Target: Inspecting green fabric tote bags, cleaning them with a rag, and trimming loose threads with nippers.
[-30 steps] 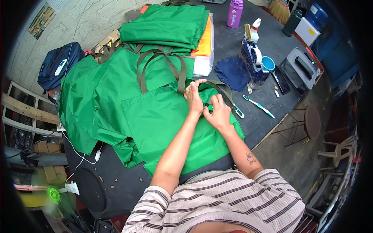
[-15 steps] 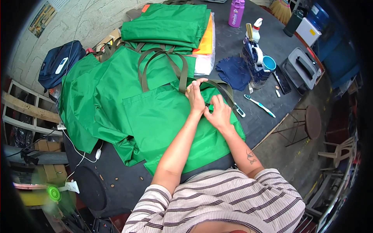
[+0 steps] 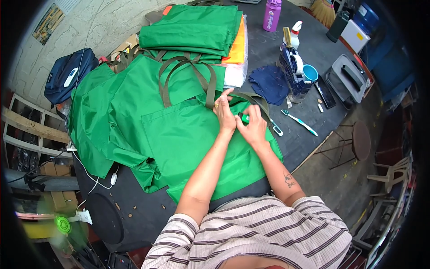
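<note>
One green bag (image 3: 179, 130) lies spread directly under the person's fingers, its mouth edge and olive straps (image 3: 211, 92) beside them. The left hand (image 3: 226, 117) rests on it edge-on, fingers nearly straight and close together; whether they pinch the cloth cannot be told. The right hand (image 3: 254, 131) has its thumb and bent fingers closed on one small green-and-black piece (image 3: 244, 118), just beside the left palm.

To the right of the fingers lie one white-and-teal toothbrush (image 3: 299, 122) and, nearer, one slim white-handled tool (image 3: 277, 129). Beyond them are one navy cloth (image 3: 269, 85), one crammed dark organizer (image 3: 286, 67), one spray bottle (image 3: 294, 38) and one purple bottle (image 3: 272, 15). Ahead and to the left of the fingers is a folded green stack (image 3: 190, 29), its layers too merged to count.

All this sits on a dark table (image 3: 260, 49). Off its right edge stand one round stool (image 3: 361, 140) and one pale chair (image 3: 390, 176) on a grey floor (image 3: 331, 179); a whitish rough wall (image 3: 112, 22) rises beyond the table's far left.
</note>
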`<state>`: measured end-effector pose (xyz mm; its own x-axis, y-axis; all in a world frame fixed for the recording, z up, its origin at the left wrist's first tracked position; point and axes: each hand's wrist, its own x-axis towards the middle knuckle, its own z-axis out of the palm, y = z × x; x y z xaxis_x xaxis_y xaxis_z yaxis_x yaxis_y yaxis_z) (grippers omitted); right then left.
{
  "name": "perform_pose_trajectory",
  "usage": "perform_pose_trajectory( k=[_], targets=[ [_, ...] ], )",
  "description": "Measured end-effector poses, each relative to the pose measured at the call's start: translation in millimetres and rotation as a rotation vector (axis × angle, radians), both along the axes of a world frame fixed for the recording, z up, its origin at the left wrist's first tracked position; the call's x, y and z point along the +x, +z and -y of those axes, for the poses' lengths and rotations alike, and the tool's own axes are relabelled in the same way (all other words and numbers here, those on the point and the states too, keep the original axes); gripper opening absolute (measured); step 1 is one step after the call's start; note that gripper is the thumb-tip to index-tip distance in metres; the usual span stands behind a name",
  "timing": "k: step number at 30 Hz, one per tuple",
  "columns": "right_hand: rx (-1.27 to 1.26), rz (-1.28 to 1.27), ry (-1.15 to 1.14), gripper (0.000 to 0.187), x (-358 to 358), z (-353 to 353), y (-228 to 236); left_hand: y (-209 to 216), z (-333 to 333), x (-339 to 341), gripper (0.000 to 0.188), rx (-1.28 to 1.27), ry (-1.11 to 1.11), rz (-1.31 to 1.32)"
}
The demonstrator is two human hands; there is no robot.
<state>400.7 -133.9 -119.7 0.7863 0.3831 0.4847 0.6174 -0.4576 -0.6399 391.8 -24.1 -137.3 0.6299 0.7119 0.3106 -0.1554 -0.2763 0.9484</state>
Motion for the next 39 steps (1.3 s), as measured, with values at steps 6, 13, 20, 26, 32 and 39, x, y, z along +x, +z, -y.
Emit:
perform_pose_trajectory(
  k=[6,13,20,26,32,39],
  targets=[
    [0.04,-0.068,-0.042,0.034,16,-17,17,1,-2,-5,0.066,0.073,-0.042,-0.111],
    [0.028,-0.102,-0.039,0.026,16,-21,6,0,-2,-7,0.068,0.05,-0.037,-0.079],
    [0.033,-0.078,-0.044,0.025,19,-24,7,1,-4,-6,0.066,0.053,-0.042,-0.098],
    [0.241,-0.107,-0.04,0.028,24,-20,12,38,-9,-23,0.038,0.281,0.177,-0.051],
    [0.43,-0.235,0.235,0.024,0,-43,39,90,-108,-114,0.036,0.485,1.013,-0.306],
    [0.334,-0.458,0.603,0.032,-54,-117,19,90,-159,-166,0.069,-0.202,0.604,-0.363]
  ],
)
